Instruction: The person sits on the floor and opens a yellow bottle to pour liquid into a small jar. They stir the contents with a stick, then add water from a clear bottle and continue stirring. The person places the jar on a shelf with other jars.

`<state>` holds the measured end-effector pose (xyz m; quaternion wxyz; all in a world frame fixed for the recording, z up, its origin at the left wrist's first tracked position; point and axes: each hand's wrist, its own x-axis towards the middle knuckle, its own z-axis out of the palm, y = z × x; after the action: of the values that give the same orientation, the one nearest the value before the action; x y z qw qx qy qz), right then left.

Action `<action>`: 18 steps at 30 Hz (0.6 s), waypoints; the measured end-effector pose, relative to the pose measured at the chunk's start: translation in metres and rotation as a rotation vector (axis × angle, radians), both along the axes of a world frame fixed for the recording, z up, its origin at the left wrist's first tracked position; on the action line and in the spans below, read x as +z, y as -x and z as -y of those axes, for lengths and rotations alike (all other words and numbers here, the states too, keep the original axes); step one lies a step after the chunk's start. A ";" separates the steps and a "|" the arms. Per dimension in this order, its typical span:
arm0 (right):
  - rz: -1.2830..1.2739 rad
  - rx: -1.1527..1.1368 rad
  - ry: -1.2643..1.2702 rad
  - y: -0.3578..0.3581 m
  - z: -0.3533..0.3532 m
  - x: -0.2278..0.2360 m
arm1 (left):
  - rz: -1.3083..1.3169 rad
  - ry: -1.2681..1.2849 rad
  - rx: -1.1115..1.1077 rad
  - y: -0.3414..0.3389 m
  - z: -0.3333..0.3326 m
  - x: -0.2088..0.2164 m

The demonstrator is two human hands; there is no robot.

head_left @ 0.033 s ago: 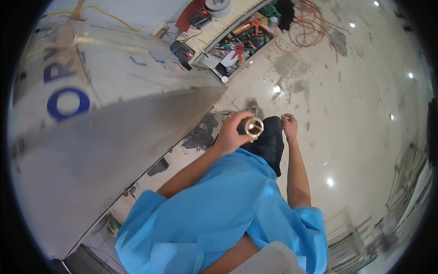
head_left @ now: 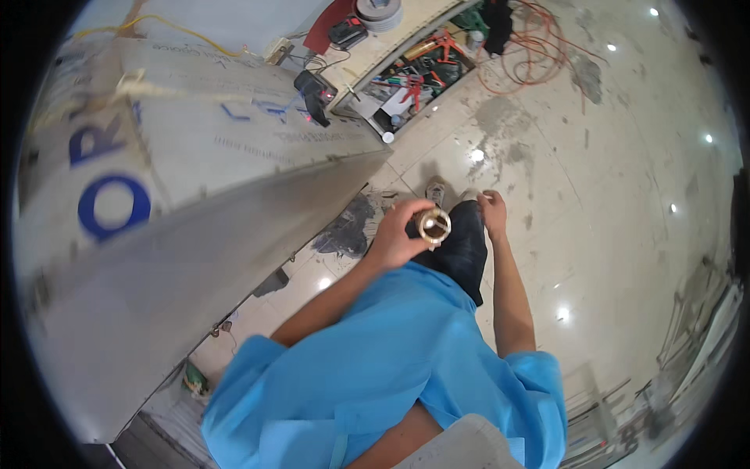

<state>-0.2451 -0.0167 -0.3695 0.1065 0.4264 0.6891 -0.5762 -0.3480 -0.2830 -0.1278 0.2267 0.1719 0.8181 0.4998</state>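
Observation:
A short, hollow, round piece with a shiny gold-coloured rim [head_left: 434, 225] is held in my left hand [head_left: 396, 234], in front of my body. My thumb and fingers wrap round its side, and its round end faces up. Whether it is a fitting or a roll cannot be told. At my right thigh hangs my right hand [head_left: 492, 213], its fingers curled together beside my dark trousers [head_left: 461, 254]. Its fingertips are partly hidden, so anything small between them cannot be made out.
A large metal-sided panel box [head_left: 195, 227] stands close on my left. Ahead, a workbench [head_left: 422, 19] carries a cordless tool [head_left: 316, 95], a battery [head_left: 348, 33] and a grey roll [head_left: 379, 14]. Its open tray [head_left: 426, 74] holds several tools. An orange hose [head_left: 531, 59] lies coiled on the floor.
The view has shifted slightly, and both my shoes now show ahead of my trousers. My left hand keeps its hold on the gold-rimmed piece; my right hand stays by my thigh.

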 end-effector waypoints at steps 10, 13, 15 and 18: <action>0.048 1.168 -0.256 0.321 0.086 -0.265 | 0.417 0.353 0.641 0.000 -0.053 -0.147; -0.071 1.298 -0.389 0.357 0.138 -0.341 | 0.527 0.383 0.764 -0.016 -0.067 -0.187; -0.159 1.375 -0.481 0.367 0.161 -0.377 | 0.647 0.415 0.831 -0.024 -0.074 -0.205; -0.217 1.528 -0.523 0.378 0.174 -0.406 | 0.599 0.444 0.854 -0.029 -0.082 -0.217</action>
<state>-0.6231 -0.1905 -0.7758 0.2999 -0.2086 0.9084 -0.2032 -0.3189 -0.2013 -0.3451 0.2573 -0.3752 0.8006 0.3900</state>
